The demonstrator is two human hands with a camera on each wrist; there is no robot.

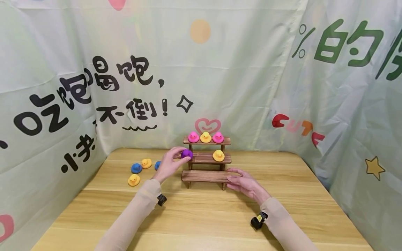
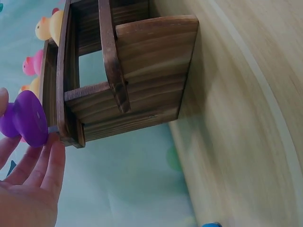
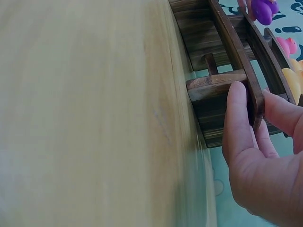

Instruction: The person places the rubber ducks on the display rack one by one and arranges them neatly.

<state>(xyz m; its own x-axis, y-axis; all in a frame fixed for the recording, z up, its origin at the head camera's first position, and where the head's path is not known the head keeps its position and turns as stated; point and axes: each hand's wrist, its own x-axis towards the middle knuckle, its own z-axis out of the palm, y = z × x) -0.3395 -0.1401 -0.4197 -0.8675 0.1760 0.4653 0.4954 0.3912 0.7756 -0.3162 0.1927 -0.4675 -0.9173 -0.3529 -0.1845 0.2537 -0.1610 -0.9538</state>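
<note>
A purple rubber duck (image 1: 186, 154) is pinched in my left hand (image 1: 171, 163) at the left end of the middle step of a small wooden stand (image 1: 205, 176). In the left wrist view the purple duck (image 2: 29, 118) is tilted, its flat base showing, and fingers touch the stand's edge. My right hand (image 1: 245, 182) grips the right end of the lowest step between thumb and fingers. On the middle step's right sits a yellow duck (image 1: 218, 156). Along the top step stand a pink duck (image 1: 193, 137), a yellow duck (image 1: 205, 137) and another pink duck (image 1: 218, 137).
Left of the stand, on the wooden table (image 1: 201, 216), lie a blue duck (image 1: 136, 168), two yellow ducks (image 1: 146, 163) and another blue duck (image 1: 157, 165), partly behind my left hand. A printed cloth (image 1: 245, 87) hangs behind the table and along its sides.
</note>
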